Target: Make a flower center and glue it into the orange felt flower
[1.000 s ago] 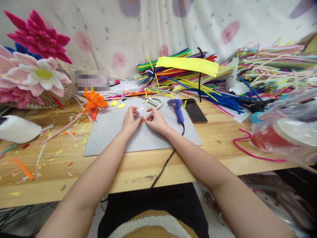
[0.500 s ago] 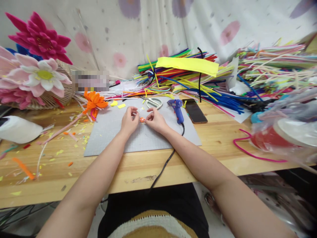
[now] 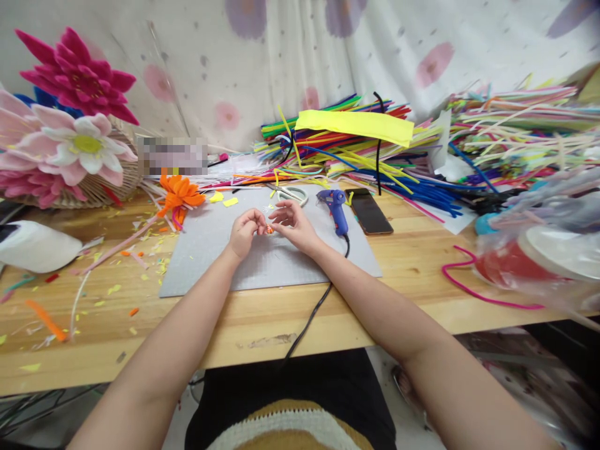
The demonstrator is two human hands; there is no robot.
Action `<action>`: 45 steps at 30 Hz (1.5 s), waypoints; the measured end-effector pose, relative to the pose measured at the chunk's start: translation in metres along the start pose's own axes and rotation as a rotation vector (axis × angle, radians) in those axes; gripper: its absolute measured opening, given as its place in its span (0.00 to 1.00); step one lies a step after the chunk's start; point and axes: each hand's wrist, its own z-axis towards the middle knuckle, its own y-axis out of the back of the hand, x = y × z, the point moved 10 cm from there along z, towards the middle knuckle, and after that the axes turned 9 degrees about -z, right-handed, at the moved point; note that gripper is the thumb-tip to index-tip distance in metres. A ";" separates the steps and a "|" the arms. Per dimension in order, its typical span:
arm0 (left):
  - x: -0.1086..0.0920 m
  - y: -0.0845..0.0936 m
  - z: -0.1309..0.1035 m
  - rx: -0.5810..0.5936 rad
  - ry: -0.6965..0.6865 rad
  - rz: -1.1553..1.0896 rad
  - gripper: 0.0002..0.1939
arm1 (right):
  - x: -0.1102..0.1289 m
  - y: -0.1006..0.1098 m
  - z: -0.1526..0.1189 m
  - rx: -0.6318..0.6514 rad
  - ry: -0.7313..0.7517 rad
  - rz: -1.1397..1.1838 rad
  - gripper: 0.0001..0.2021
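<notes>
Over the grey board (image 3: 201,269), a small orange piece (image 3: 270,229) with pale bits sits between my fingertips, mostly covered by them. My left hand (image 3: 247,232) is closed in a pinch at its left side. From the right, my right hand (image 3: 296,227) pinches it with thumb and fingertip while the other fingers are raised. Just beyond the hands lie tiny white scraps (image 3: 268,207) and scissors (image 3: 293,195) with pale handles. A blue glue gun (image 3: 336,209) rests on the board to the right.
A phone (image 3: 370,211) lies beside the glue gun, whose black cord (image 3: 309,319) hangs over the table edge. An orange fuzzy flower (image 3: 180,192) is at left among scraps. Bundles of pipe cleaners (image 3: 337,140) fill the back. Large fuzzy flowers (image 3: 84,140) stand far left.
My left fingers have curled tighter, and my right fingers have lifted and spread over the orange piece. Less of the piece shows between the hands now.
</notes>
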 end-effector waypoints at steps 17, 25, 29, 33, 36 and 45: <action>0.001 -0.005 -0.002 0.093 -0.093 0.077 0.09 | 0.013 -0.005 -0.006 0.031 0.175 -0.210 0.16; -0.015 0.022 -0.005 -0.215 -0.238 0.359 0.18 | -0.001 0.014 -0.003 -0.079 0.039 -0.426 0.15; -0.020 0.033 -0.006 -0.355 -0.328 0.582 0.20 | 0.000 0.009 -0.004 -0.013 0.049 -0.590 0.16; -0.012 0.027 -0.003 -0.320 -0.356 0.720 0.24 | 0.005 0.002 -0.005 0.019 0.100 -0.671 0.16; -0.007 0.024 -0.001 -0.310 -0.345 0.754 0.25 | 0.009 0.001 -0.006 0.002 0.149 -0.664 0.16; -0.003 0.034 0.001 -0.351 -0.289 0.732 0.21 | 0.010 0.004 -0.005 -0.014 0.192 -0.553 0.18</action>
